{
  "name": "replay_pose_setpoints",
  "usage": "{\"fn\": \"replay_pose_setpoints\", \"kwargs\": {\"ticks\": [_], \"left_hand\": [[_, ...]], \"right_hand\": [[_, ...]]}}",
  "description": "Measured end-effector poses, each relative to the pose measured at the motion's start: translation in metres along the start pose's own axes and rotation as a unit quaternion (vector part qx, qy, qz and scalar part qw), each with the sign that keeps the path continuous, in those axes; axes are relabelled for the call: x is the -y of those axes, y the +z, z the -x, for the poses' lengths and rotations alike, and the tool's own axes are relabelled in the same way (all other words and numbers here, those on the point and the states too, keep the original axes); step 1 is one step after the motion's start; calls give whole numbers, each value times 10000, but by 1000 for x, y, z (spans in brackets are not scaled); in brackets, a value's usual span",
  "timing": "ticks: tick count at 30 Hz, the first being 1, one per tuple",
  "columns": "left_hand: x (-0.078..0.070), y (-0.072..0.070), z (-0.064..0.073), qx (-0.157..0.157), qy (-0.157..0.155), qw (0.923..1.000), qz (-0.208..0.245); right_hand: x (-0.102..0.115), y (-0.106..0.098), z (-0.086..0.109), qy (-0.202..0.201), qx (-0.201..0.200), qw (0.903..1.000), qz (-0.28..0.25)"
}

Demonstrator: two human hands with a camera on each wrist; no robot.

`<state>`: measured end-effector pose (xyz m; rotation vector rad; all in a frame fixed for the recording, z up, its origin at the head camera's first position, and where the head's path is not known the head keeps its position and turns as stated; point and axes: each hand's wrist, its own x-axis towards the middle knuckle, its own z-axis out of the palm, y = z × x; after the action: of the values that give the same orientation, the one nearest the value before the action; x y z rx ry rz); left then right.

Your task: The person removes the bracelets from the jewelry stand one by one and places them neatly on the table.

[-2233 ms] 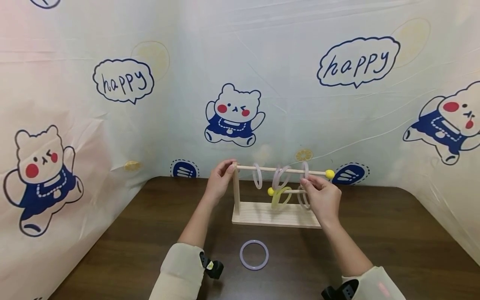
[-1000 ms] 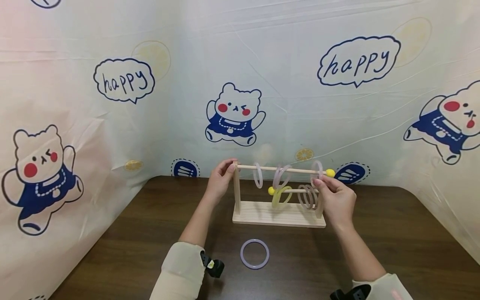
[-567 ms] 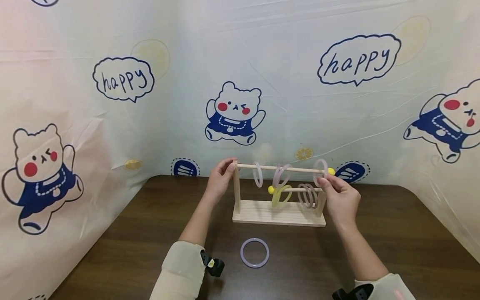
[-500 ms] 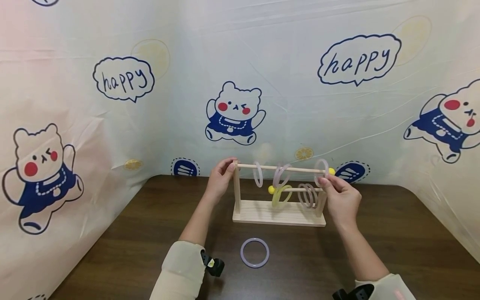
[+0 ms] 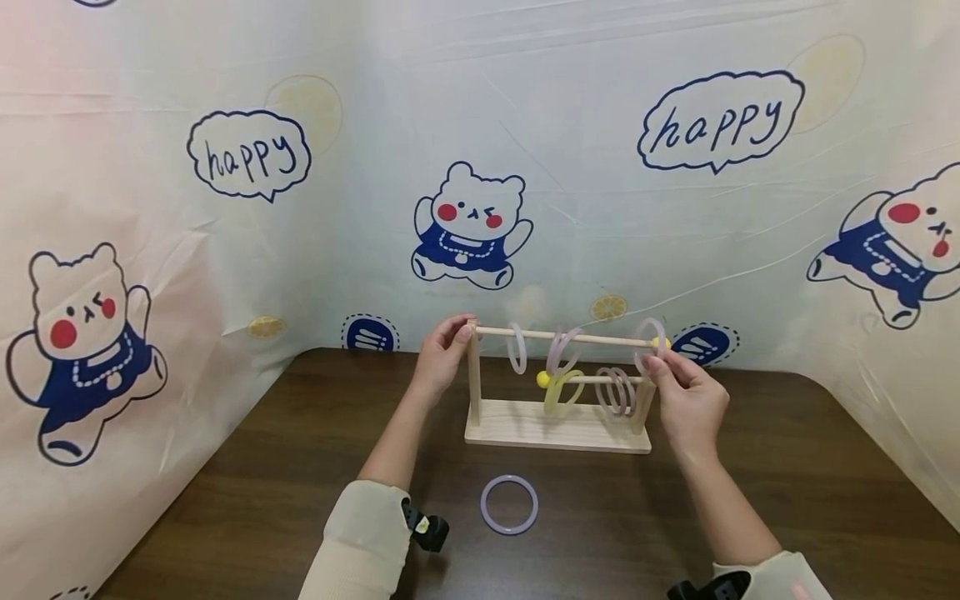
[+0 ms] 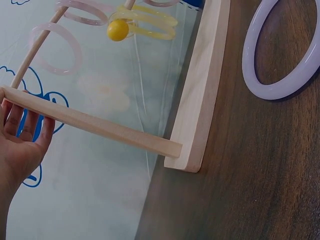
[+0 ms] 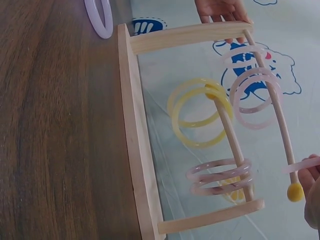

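A wooden stand (image 5: 517, 423) stands on the table. My left hand (image 5: 438, 360) grips the top of its left post (image 6: 100, 124), fingers behind the wood. From that post an upper rod (image 5: 592, 337) runs right to a yellow ball (image 7: 295, 192). My right hand (image 5: 690, 407) pinches a pale pink bangle (image 7: 305, 163) that crosses this rod close to the ball. A few more pale bangles (image 7: 235, 107) hang farther along the rod. Two yellow bangles (image 7: 200, 145) and several brownish-pink bangles (image 7: 215, 190) hang on the lower rod (image 7: 231, 134).
A lilac bangle (image 5: 509, 532) lies flat on the brown table (image 5: 255, 508), in front of the stand. The lower rod ends at its left in another yellow ball (image 6: 118, 30). Behind the table hangs a printed curtain (image 5: 360, 250) with bears and lettering.
My right hand has slid its bangle rightward along the upper rod, up to the yellow ball. My left hand has stayed on the post. The lilac bangle has not moved.
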<state>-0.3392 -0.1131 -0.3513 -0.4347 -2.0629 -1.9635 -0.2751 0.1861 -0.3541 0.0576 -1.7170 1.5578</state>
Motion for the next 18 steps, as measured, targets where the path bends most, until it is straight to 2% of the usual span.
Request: {"fn": "replay_pose_setpoints", "kwargs": {"ticks": [7,18], "left_hand": [[1,0,0,4,100,9999,38],[0,0,0,-19,37,10000,-39]], "right_hand": [[0,-2,-1,16,-88,9999,45],[-7,-3,-2,-82,-272,9995,124]]}}
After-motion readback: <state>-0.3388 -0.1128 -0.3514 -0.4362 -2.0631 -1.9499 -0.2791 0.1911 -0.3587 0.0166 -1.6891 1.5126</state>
